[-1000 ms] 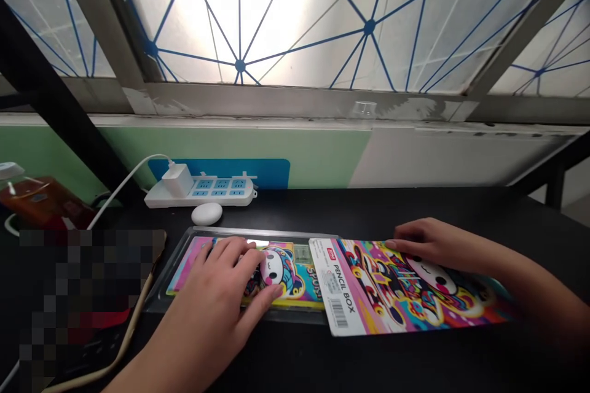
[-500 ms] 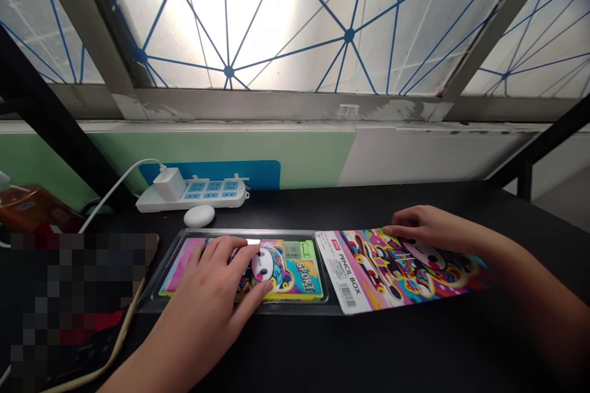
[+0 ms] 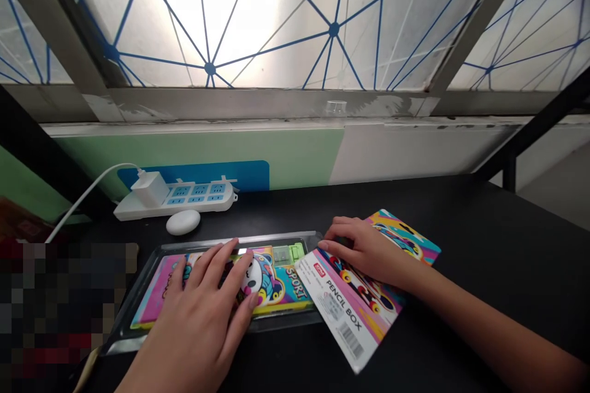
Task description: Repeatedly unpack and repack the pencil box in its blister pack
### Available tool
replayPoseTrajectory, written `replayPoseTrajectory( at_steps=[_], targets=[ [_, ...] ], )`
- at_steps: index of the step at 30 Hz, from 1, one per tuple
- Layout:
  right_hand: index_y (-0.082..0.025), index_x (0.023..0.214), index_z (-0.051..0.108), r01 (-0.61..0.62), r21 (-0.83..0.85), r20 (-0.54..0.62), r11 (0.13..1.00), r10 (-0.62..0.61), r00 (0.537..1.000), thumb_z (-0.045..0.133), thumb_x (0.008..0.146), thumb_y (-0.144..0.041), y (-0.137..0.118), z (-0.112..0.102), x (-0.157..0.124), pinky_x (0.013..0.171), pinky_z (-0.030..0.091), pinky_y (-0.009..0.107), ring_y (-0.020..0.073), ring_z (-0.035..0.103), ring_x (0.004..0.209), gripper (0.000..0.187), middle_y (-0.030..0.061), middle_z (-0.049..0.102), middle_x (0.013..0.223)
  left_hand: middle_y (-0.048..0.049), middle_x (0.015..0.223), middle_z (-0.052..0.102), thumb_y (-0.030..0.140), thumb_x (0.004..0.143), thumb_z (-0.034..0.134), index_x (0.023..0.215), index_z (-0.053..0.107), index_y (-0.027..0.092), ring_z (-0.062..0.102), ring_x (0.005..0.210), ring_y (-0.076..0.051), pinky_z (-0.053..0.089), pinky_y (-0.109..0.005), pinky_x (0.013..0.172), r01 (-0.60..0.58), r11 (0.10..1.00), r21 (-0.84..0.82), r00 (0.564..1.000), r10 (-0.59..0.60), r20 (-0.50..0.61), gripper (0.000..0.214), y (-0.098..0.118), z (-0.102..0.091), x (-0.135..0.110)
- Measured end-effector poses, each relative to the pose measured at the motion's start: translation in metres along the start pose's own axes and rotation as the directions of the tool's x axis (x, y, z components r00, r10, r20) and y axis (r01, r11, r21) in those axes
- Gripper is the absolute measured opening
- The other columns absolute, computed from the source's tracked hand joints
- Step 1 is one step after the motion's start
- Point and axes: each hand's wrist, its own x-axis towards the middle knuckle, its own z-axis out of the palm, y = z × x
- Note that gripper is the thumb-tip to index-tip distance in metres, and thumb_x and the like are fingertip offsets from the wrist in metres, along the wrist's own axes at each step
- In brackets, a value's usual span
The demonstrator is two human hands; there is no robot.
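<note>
My left hand (image 3: 198, 301) lies spread over a colourful pencil box (image 3: 288, 288) marked SPORT, with a bear-like cartoon on its lid. The pencil box sits in a clear plastic tray (image 3: 258, 239) on the black desk. At the tray's right end, my right hand (image 3: 364, 252) is closed at the far edge of a bright printed card (image 3: 343, 307) that reads PENCIL BOX and bears a barcode. The card lies slanted, its left corner overlapping the tray. My right fingers are curled, and the hand and wrist cover the card's middle.
Behind the tray are a white oval object (image 3: 183, 222) and a white power strip (image 3: 203, 195) with a plugged-in charger (image 3: 150, 188). A blurred-out area (image 3: 59, 307) takes up the left. Black frame bars (image 3: 530, 129) and a window (image 3: 276, 18) stand at the back.
My right hand has moved left with the card, which has turned so its barcode end points towards me and covers the tray's right corner. My left hand stays on the pencil box; the view has shifted slightly.
</note>
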Motion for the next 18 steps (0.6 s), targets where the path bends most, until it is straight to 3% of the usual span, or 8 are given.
replayPoseTrajectory(
  at_steps=[7, 18],
  targets=[
    [-0.024, 0.080, 0.073, -0.141, -0.003, 0.003, 0.990, 0.141, 0.990, 0.051, 0.098, -0.062, 0.031, -0.025, 0.000, 0.069, 0.047, 0.032, 0.0206, 0.066, 0.076, 0.048, 0.0034, 0.072, 0.087, -0.0101, 0.157, 0.054, 0.050, 0.105, 0.036, 0.147, 0.058, 0.030, 0.055, 0.138, -0.038, 0.051, -0.070, 0.101, -0.054, 0.996, 0.069, 0.998, 0.057, -0.036, 0.052, -0.005, 0.003, -0.001],
    [-0.025, 0.079, 0.073, -0.190, -0.017, -0.057, 0.982, 0.189, 0.980, 0.053, 0.096, -0.061, 0.030, -0.026, -0.001, 0.069, 0.046, 0.032, 0.0213, 0.066, 0.078, 0.045, 0.0028, 0.073, 0.087, -0.0105, 0.163, 0.046, 0.049, 0.105, 0.040, 0.157, 0.042, 0.033, 0.048, 0.144, -0.037, 0.049, -0.069, 0.103, -0.089, 0.991, 0.097, 0.996, 0.087, 0.017, 0.054, -0.011, 0.009, -0.008]
  ],
)
